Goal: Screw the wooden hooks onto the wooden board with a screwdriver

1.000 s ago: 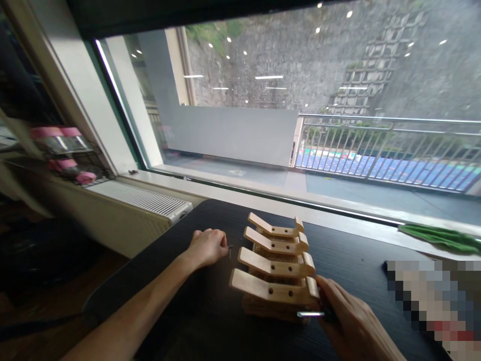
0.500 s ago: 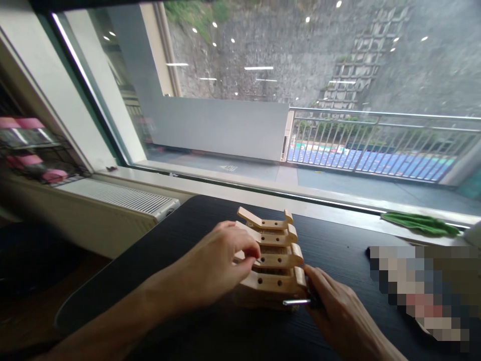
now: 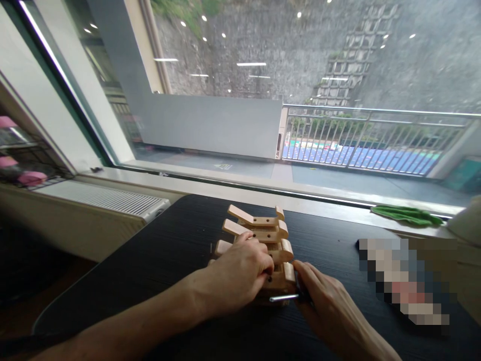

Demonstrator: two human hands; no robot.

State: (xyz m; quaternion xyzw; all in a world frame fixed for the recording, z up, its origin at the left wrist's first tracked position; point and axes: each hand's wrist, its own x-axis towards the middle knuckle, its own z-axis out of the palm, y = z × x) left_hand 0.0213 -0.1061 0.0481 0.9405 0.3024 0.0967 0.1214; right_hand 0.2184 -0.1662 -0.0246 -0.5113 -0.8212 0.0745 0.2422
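Note:
Several pale wooden hooks (image 3: 267,221) stand in a row on the dark table, each with an upturned end and screw holes. My left hand (image 3: 240,265) lies over the nearer hooks. Its fingers are curled down at the holes, and whatever they pinch is hidden. My right hand (image 3: 326,298) is closed around the dark handle of a screwdriver (image 3: 284,298), beside the upturned end of the nearest hook. The screwdriver's metal shaft points left, in front of that hook. What the hooks rest on is mostly covered.
The black table (image 3: 180,240) stands against a window sill (image 3: 225,191). A green cloth (image 3: 408,215) lies on the sill at the right. To the right on the table is a blurred-out flat item (image 3: 402,281). A white radiator (image 3: 108,198) is at the left.
My left hand has moved over the nearer hooks, its fingertips now turned down towards the holes. My right hand keeps the screwdriver in the same place. The view has swung slightly right.

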